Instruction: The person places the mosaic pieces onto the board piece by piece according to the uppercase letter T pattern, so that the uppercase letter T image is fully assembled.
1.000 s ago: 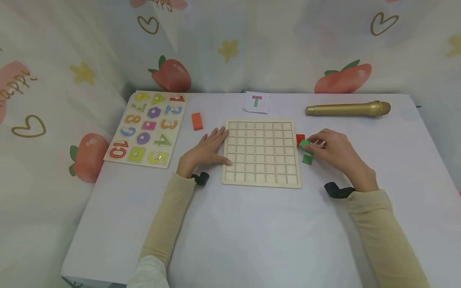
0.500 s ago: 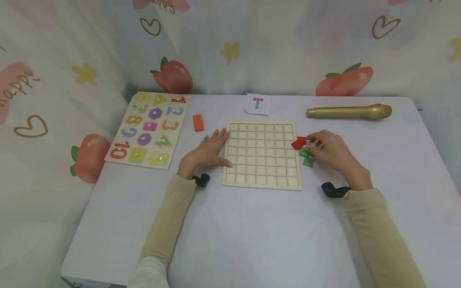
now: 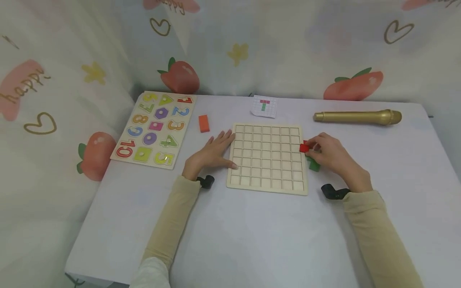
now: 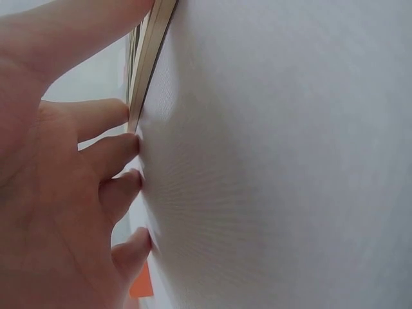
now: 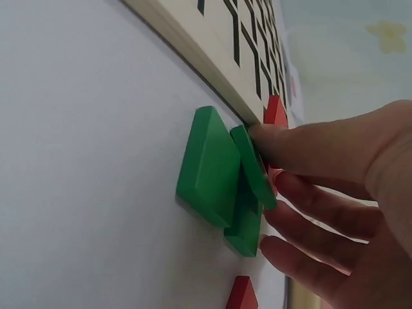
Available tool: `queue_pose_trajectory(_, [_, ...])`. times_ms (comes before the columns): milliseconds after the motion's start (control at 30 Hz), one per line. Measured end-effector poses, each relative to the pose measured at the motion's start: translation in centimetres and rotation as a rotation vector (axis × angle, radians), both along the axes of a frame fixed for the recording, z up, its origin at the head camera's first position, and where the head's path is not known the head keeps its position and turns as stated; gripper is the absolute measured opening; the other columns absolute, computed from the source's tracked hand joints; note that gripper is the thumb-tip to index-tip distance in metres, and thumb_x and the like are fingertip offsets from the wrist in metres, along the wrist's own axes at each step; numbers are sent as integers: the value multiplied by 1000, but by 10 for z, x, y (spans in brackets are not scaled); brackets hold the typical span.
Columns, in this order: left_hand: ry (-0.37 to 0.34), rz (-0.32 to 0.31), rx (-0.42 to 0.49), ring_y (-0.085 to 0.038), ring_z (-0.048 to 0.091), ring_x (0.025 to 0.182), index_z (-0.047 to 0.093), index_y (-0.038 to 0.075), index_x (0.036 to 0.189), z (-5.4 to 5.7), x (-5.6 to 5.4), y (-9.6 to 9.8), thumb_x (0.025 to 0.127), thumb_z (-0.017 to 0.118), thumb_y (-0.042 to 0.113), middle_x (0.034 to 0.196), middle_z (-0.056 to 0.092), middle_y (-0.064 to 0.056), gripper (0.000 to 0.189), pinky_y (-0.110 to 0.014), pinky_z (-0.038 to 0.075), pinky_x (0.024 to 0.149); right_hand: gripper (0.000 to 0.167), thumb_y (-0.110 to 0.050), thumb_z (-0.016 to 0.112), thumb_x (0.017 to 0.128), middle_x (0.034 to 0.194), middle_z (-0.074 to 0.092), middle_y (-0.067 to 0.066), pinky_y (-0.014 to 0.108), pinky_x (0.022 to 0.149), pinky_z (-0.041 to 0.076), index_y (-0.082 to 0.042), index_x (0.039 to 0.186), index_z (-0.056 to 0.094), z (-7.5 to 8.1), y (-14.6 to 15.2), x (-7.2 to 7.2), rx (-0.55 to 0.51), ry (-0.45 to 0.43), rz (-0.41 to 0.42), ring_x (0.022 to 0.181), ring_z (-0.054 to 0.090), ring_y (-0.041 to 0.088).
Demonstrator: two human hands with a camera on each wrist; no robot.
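Note:
A pale wooden grid board (image 3: 266, 190) lies in the middle of the table in the head view. My left hand (image 3: 212, 156) rests at its left edge with fingers spread and the thumb over the rim; the left wrist view shows its fingertips down at the table beside the board. At the right edge, my right hand (image 3: 329, 152) pinches a red square tile (image 3: 304, 148) between thumb and fingers. Green tiles (image 5: 209, 167) lie close together by the board, one leaning near the thumb. Another red tile (image 5: 242, 294) lies on the table beyond them.
A number-and-shape puzzle board (image 3: 153, 132) lies at the left, with an orange block (image 3: 203, 123) to its right. Behind the grid stand a small patterned card (image 3: 264, 106) and, further right, a gold microphone (image 3: 356, 117). A patterned curtain (image 3: 288, 52) closes off the back.
A second ago my right hand held a green tile; that tile is now down with the other green ones. The hand has moved to a red tile and pinches it. My left hand stays put.

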State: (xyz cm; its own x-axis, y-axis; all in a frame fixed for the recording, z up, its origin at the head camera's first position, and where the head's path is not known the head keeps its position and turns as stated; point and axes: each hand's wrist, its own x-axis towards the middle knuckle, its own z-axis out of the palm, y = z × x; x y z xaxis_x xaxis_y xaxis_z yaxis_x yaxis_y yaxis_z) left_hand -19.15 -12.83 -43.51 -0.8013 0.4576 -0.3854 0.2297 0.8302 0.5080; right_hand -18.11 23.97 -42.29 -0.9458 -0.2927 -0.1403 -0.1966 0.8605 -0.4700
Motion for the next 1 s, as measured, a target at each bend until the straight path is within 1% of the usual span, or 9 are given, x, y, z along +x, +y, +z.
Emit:
queue_pose_trajectory(133, [-1, 8, -13, -20, -8, 161, 8, 16, 167, 0, 0, 1, 88, 79, 47, 175, -4, 0, 111, -43, -6, 131, 36, -6, 67, 94, 118, 59, 29, 53, 84, 52, 12, 125, 62, 2, 0, 0, 3, -19, -18, 103, 58, 43])
queue_pose_trajectory(233, [1, 5, -18, -20, -8, 161, 8, 17, 167, -1, 0, 2, 88, 80, 47, 175, -4, 1, 111, -43, -6, 131, 37, -5, 68, 93, 116, 61, 29, 52, 83, 52, 11, 126, 62, 3, -3, 0, -10, -10, -26, 102, 58, 42])
queue_pose_trajectory(300, [1, 4, -14, -20, -8, 161, 8, 17, 167, -2, 1, 1, 87, 80, 47, 175, -3, 0, 111, -43, -6, 131, 36, -4, 70, 92, 113, 63, 29, 51, 82, 52, 11, 124, 63, 4, -5, -1, -18, 9, -24, 99, 59, 41])
queue_pose_trajectory(467, [10, 2, -7, -21, -8, 161, 8, 16, 167, -3, 0, 0, 88, 79, 48, 175, -3, 0, 111, -43, -6, 131, 34, -9, 76, 90, 106, 68, 26, 44, 76, 51, 9, 119, 67, 5, -8, -4, -42, 79, 6, 92, 62, 37])
queue_pose_trajectory(533, [16, 0, -9, -21, -8, 161, 8, 16, 167, -3, 0, 0, 88, 79, 48, 175, -2, 0, 111, -43, -6, 131, 35, -11, 77, 91, 104, 69, 24, 42, 76, 50, 8, 118, 68, 5, -11, -6, -48, 90, 18, 91, 62, 35])
queue_pose_trajectory(733, [9, -1, -5, -21, -8, 161, 9, 17, 167, -2, -2, 1, 88, 80, 47, 175, -1, 1, 110, -44, -6, 131, 33, -13, 73, 93, 102, 68, 20, 44, 81, 49, 5, 120, 69, 4, -22, -16, -92, 67, 37, 93, 60, 34])
queue_pose_trajectory(833, [4, 5, -12, -21, -8, 161, 10, 18, 167, -1, -3, 2, 87, 80, 47, 175, -1, 1, 111, -44, -6, 131, 31, -13, 71, 94, 104, 68, 21, 45, 82, 49, 4, 120, 69, 4, -28, -23, -106, 59, 51, 94, 60, 34])
queue_pose_trajectory(1000, [-9, 10, -12, -21, -9, 161, 11, 19, 167, -1, -4, 3, 86, 81, 47, 175, -1, 2, 111, -45, -7, 131, 33, -14, 69, 96, 110, 69, 23, 49, 87, 51, 4, 123, 69, 1, -36, -33, -102, 42, 62, 98, 61, 36])
